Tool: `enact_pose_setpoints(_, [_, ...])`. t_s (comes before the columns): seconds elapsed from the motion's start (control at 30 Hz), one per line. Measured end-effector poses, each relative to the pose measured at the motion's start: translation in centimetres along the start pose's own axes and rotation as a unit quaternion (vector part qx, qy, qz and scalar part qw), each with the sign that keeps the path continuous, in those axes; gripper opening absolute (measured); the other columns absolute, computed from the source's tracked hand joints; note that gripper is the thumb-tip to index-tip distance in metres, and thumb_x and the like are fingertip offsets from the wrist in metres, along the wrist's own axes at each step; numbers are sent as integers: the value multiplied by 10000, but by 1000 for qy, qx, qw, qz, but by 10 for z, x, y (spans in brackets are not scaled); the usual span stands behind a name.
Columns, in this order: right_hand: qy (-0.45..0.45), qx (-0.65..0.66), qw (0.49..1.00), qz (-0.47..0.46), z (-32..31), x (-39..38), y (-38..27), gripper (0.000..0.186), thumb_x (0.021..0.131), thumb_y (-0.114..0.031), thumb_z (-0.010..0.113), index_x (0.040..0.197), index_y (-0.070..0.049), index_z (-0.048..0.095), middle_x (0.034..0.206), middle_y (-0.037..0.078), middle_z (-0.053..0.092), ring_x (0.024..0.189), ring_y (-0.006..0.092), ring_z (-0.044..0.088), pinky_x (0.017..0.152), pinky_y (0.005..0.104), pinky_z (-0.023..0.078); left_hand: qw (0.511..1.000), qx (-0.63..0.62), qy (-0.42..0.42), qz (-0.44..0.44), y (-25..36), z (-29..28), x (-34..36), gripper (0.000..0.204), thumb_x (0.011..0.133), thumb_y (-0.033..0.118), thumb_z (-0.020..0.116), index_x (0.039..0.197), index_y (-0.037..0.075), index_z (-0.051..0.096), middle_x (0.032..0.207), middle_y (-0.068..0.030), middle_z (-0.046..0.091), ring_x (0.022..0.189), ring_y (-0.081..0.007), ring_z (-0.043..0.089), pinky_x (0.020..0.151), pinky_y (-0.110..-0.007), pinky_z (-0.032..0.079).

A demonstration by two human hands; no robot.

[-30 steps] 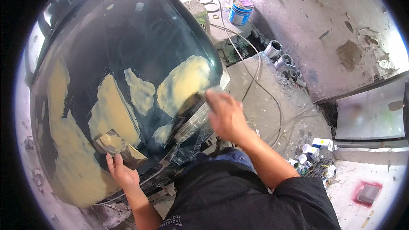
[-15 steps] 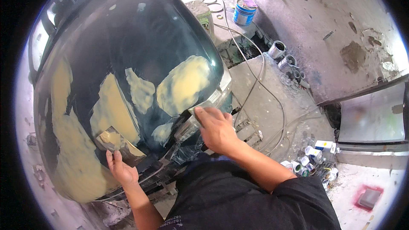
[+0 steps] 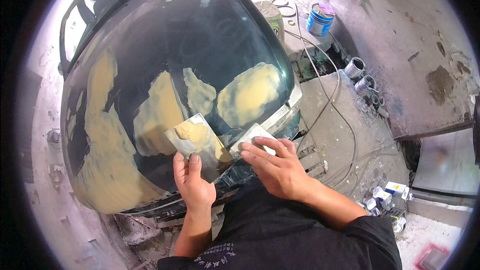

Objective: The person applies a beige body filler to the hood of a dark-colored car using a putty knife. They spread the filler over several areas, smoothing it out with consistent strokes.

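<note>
My left hand (image 3: pixel 194 186) grips the lower edge of a flat putty board (image 3: pixel 205 151), which carries a lump of yellowish putty (image 3: pixel 185 130). Right beside it, my right hand (image 3: pixel 277 167) holds a pale, flat putty spreader (image 3: pixel 256 135), fingers laid over its face. Board and spreader are close together; I cannot tell whether they touch. Both are above the front edge of a dark car hood (image 3: pixel 170 35). Several patches of yellowish filler (image 3: pixel 250 95) spread across that hood, the broadest along its left side.
A blue paint bucket (image 3: pixel 320 20) stands beyond the hood, with a hose (image 3: pixel 340 80) looping over the floor. Open cans (image 3: pixel 355 67) line the wall base. At right are small bottles and boxes (image 3: pixel 385 197) in a crate. A loose panel (image 3: pixel 445 155) leans farther right.
The board has come up and rightward in my left hand. My right hand has drawn the spreader back from the hood's front corner toward the board. The whole view has shifted.
</note>
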State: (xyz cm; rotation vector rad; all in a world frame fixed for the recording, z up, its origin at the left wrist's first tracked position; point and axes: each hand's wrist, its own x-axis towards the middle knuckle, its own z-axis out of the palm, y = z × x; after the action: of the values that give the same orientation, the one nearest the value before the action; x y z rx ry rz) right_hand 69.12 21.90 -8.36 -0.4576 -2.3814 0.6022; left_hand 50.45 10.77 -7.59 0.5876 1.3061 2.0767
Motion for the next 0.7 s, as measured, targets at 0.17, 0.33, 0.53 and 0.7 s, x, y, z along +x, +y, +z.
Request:
enact_pose_setpoints(0.17, [-37,-24,999,-25,-1,5,-4,547,776,-62,713,1310,-147,632,1430,4,592,1285,233,530,982,487,385,997,76,-11,17,-5,8,-6,307,1020,45,531,1321,-17,524,1255,-92,620,1141,-183,585,1034,-366,458])
enact_pose_setpoints(0.33, [-46,-57,997,-7,12,-18,34,562,811,-54,656,1361,-145,585,1442,10,576,1298,240,515,983,504,382,993,89,-9,72,-7,-4,6,292,1034,44,505,1319,-20,511,1254,-101,620,1144,-184,584,1031,-381,466])
enact_pose_setpoints(0.53, [-24,-179,981,77,11,-3,90,619,805,-21,616,1408,-134,532,1492,11,525,1321,256,486,974,570,395,995,54,63,59,-5,-40,30,303,1028,71,540,1315,-24,523,1252,-109,618,1131,-197,588,1014,-369,468])
enact_pose_setpoints(0.7, [-46,-191,978,71,22,-2,102,654,776,-49,626,1417,-139,530,1514,-2,500,1350,235,469,1003,605,383,992,42,111,49,-11,-75,37,302,1018,71,560,1307,-11,532,1267,-107,612,1147,-199,574,1026,-382,454])
